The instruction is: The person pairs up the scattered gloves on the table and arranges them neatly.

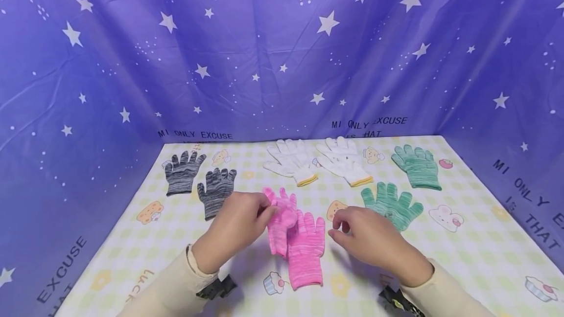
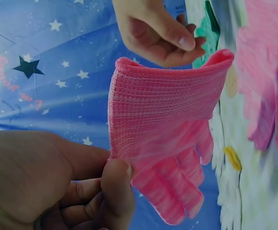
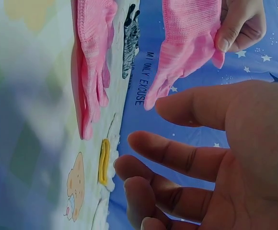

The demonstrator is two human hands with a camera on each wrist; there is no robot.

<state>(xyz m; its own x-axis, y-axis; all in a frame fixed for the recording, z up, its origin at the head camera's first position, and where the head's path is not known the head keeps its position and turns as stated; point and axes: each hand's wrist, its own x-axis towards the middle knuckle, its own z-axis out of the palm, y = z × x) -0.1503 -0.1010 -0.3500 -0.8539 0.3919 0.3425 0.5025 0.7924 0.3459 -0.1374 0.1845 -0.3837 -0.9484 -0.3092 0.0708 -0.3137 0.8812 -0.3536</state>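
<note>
A pink knitted glove hangs above the table, pinched between the thumb and finger of my left hand. In the left wrist view, the pinch is at the edge of the glove, its ribbed cuff up and its fingers down. Its mate, a second pink glove, lies on the table just beside it, fingers pointing away. My right hand hovers to the right of the pink gloves, touching nothing. In the right wrist view, its thumb and fingers are loosely bent and apart.
Two dark grey gloves lie at the back left. Two white gloves with yellow cuff edges lie at the back middle. To the right are two green gloves, one close by my right hand. A purple starry curtain surrounds the checked tablecloth.
</note>
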